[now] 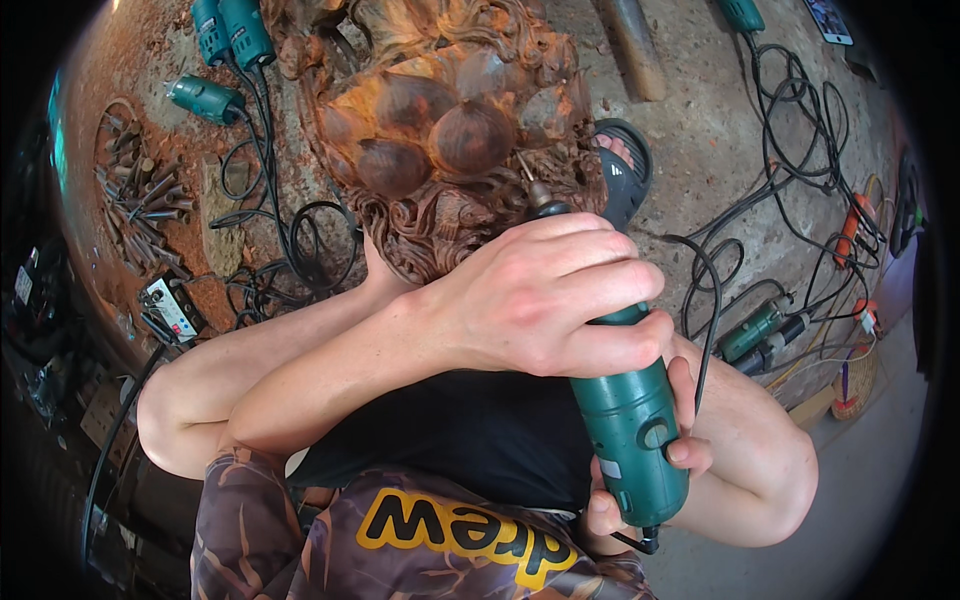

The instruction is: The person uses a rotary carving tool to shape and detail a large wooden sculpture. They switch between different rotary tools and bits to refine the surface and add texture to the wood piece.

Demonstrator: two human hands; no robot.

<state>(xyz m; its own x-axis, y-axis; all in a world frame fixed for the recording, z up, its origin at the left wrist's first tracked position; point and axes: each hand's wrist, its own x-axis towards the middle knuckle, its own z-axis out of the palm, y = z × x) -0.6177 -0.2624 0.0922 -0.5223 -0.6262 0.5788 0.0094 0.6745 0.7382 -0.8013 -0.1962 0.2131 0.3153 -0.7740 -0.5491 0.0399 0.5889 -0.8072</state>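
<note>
Close downward head-mounted fisheye view

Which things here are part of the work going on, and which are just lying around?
In use:
green rotary tool, left hand at its front, right hand at its rear
brown carving, by the tool's bit

Apparently lying about:
phone
pile of short rods
spare green tool, lower right

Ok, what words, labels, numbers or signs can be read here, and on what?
Shirt: bold black lettering on yellow, readable, but I won't copy it.
Green rotary tool: pale label, too small to read.
White box: tiny markings, unreadable.
Phone: screen too small to read.
Dark sandal: small pale mark, no readable text.
</note>
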